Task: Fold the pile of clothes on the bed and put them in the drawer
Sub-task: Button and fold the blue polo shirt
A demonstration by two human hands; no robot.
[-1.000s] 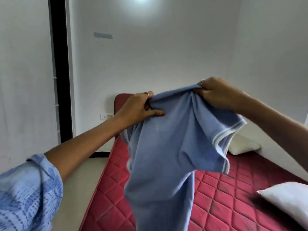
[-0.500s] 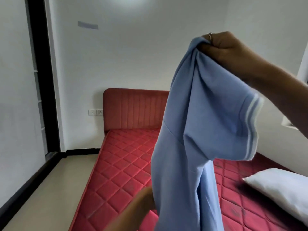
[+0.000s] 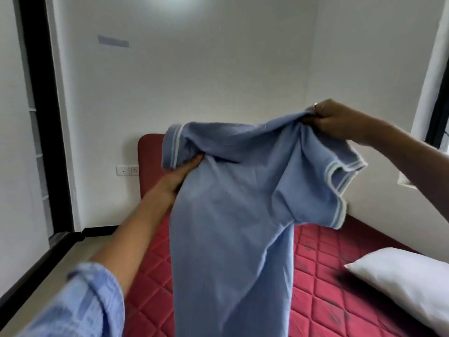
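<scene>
A light blue polo shirt [image 3: 233, 215] with white-striped sleeve cuffs hangs in the air above the bed [image 3: 150, 297], a red quilted mattress. My right hand [image 3: 332, 120] grips one shoulder of the shirt at the upper right. At the other shoulder my left hand [image 3: 181, 173] reaches up into the fabric under the left sleeve, its fingers mostly hidden by the cloth. The shirt's body drops straight down and hides the middle of the bed. No pile of clothes and no drawer show in this view.
A white pillow [image 3: 408, 283] lies on the bed at the lower right. The red padded headboard [image 3: 150, 152] stands against the white back wall, beside a wall socket [image 3: 127, 170]. Beige floor and a dark door frame [image 3: 48, 117] are on the left.
My right hand has lowered the shirt from high up. My left hand has come up from below and taken the other shoulder, spreading the shirt wide.
</scene>
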